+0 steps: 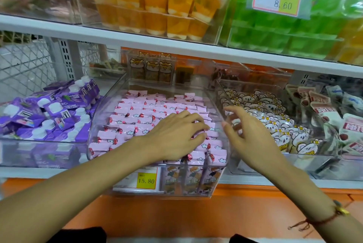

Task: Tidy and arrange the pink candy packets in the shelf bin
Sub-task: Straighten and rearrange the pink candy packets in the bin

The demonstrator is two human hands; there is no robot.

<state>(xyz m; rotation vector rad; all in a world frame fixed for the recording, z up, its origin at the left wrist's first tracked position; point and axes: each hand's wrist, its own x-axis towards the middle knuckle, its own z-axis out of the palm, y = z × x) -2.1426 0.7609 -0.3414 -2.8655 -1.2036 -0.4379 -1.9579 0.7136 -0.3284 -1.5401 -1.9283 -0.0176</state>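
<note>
Pink candy packets lie under left hand, beside right hand.

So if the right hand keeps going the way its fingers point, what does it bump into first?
Probably the clear right wall of the bin. The right hand hovers open at that wall, fingers pointing up-left toward the pink candy packets. Depth is hard to judge.

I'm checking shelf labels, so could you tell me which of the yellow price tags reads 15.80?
It is the price tag on the front of the clear bin of pink candy packets, below the hands. Both tags on the shelf above read 8.60.
</note>
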